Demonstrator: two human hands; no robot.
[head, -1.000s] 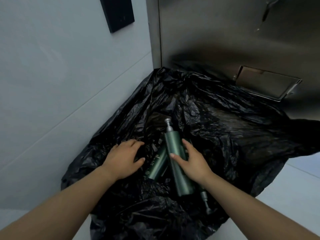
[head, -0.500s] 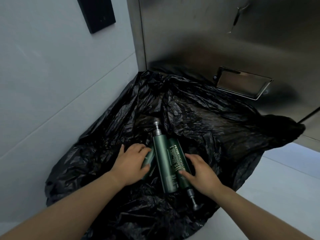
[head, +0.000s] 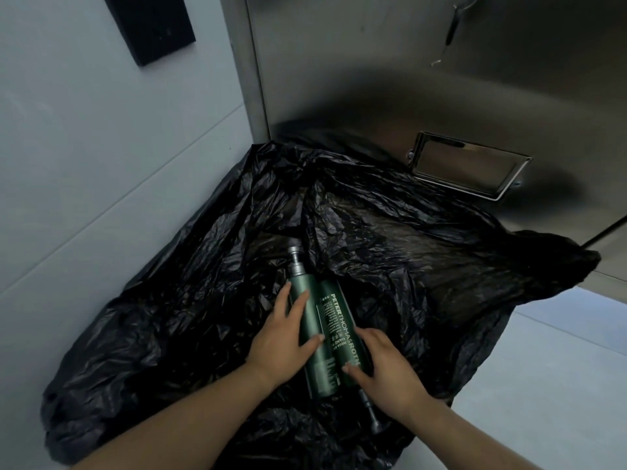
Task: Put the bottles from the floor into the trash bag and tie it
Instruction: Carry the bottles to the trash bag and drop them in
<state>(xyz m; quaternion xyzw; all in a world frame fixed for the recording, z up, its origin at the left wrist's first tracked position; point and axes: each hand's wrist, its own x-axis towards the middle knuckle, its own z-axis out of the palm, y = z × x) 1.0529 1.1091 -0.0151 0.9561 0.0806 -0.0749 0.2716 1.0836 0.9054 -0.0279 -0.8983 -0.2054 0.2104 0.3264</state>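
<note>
A black trash bag (head: 424,252) lies spread and crumpled on the floor in the corner. On its plastic, two dark green pump bottles lie side by side and touching. The left bottle (head: 310,354) has its pump pointing away from me. The labelled bottle (head: 339,320), printed with white letters, has its pump pointing toward me. My left hand (head: 281,337) wraps over the left bottle from the left, thumb on its body. My right hand (head: 383,364) grips the near end of the labelled bottle. I cannot tell whether another bottle lies under my left hand.
A pale grey wall with a black panel (head: 149,25) stands on the left. A steel door (head: 373,79) with a recessed handle (head: 468,164) is behind the bag. Pale floor (head: 543,385) shows at the right.
The two bottles have come together, parallel and touching, with the white label turned up. My left hand has slid from the bag onto the left bottle; my right hand has moved to the labelled bottle's near end.
</note>
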